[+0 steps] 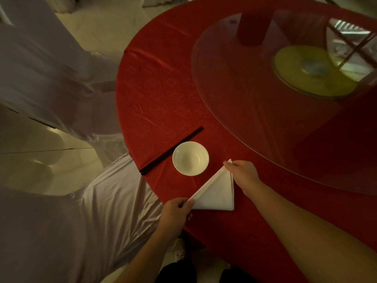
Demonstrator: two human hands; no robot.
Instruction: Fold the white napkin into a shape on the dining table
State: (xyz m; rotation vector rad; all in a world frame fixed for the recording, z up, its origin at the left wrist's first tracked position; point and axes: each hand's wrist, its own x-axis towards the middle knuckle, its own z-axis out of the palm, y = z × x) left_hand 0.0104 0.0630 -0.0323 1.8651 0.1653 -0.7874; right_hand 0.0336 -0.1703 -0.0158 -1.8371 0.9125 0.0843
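The white napkin (217, 194) lies folded into a triangle on the red tablecloth (163, 94) near the table's front edge. My left hand (177, 209) pinches the napkin's near left corner. My right hand (243, 175) pinches the far top corner, close to the bowl. The napkin's long folded edge runs between my two hands. Its right corner lies flat on the cloth.
A small white bowl (190, 158) stands just left of the napkin's top corner. Black chopsticks (171, 150) lie diagonally beside it. A glass turntable (285, 99) with a yellow disc (312, 71) fills the table's centre. White-covered chairs (85, 211) stand left of the table.
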